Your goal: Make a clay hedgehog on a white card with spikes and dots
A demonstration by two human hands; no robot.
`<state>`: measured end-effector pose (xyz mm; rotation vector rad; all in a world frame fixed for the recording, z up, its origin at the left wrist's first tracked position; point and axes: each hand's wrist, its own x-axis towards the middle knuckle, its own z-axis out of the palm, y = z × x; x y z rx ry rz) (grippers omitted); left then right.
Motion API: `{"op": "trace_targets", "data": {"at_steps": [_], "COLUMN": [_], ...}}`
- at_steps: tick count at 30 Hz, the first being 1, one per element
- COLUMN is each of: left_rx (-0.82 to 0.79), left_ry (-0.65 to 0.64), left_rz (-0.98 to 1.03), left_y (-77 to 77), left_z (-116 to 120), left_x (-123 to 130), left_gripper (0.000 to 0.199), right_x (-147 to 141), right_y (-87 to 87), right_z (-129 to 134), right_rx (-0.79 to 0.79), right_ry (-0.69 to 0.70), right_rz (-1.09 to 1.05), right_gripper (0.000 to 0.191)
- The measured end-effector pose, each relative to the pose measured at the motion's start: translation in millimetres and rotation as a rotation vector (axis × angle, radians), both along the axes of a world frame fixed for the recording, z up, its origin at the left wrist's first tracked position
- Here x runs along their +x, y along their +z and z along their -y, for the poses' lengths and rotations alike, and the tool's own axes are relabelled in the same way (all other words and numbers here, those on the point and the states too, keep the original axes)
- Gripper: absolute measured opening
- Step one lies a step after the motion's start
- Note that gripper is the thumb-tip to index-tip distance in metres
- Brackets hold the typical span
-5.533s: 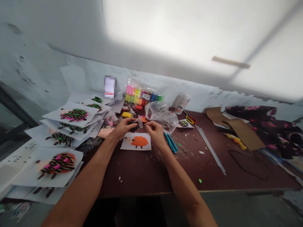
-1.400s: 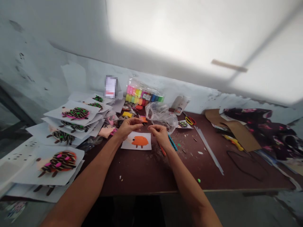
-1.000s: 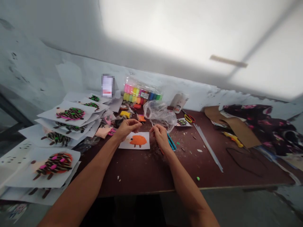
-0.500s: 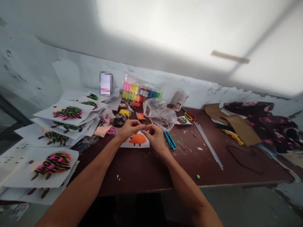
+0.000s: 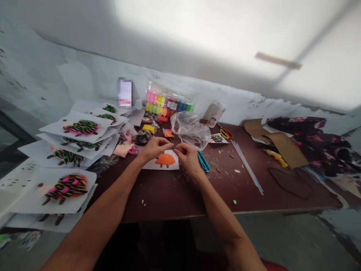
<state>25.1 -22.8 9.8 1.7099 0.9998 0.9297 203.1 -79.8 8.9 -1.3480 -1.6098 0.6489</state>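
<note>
Worktop (image 5: pixel 169 199) lying cluttered; left hand (image 5: pixel 152 149), right hand (image 5: pixel 189 157), fingers set narrow, seemingly pinching and shaping dark bit (image 5: pixel 173 147) above hedgehog card (image 5: pixel 165 161); next move likely needing steadiness.

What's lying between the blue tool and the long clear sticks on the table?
From the blue tool to the clear sticks, the head view shows scraps on the tabletop: a green bit, dark slivers and a white flake.

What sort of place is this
Likely a craft workspace: there are stacked animal pictures, a clear pack of what looks like coloured clay, and a pair of scissors.
</note>
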Motion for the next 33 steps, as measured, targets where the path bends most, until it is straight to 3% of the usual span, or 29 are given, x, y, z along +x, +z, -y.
{"op": "trace_targets", "data": {"at_steps": [4,9,15,24,33], "left_rx": [0.165,0.267,0.257,0.235,0.255], "left_ry": [0.153,0.112,0.046,0.026,0.026], "left_rz": [-0.193,-0.322,-0.406,-0.399,-0.403], "left_y": [-10.3,-24.2,-30.5,-28.2,-28.6], "left_z": [-10.7,-16.4,-17.5,-16.9,-17.4], "left_x": [-6.6,-6.4,-6.3,-8.0,-8.1], "left_gripper": [0.021,0.023,0.028,0.028,0.027], "right_x": [13.3,21.8,17.5,9.1,6.4], "right_y": [-5.8,-12.4,-3.5,3.3,3.3], "right_z": [4.1,13.9,21.4,26.1,26.7], "right_rx": [-0.059,-0.094,-0.086,-0.132,-0.150], "right_ry": [-0.013,0.005,0.019,0.012,-0.012], "right_rz": [0.132,0.266,0.449,0.674,0.701], "right_gripper": [0.006,0.005,0.009,0.009,0.006]}}
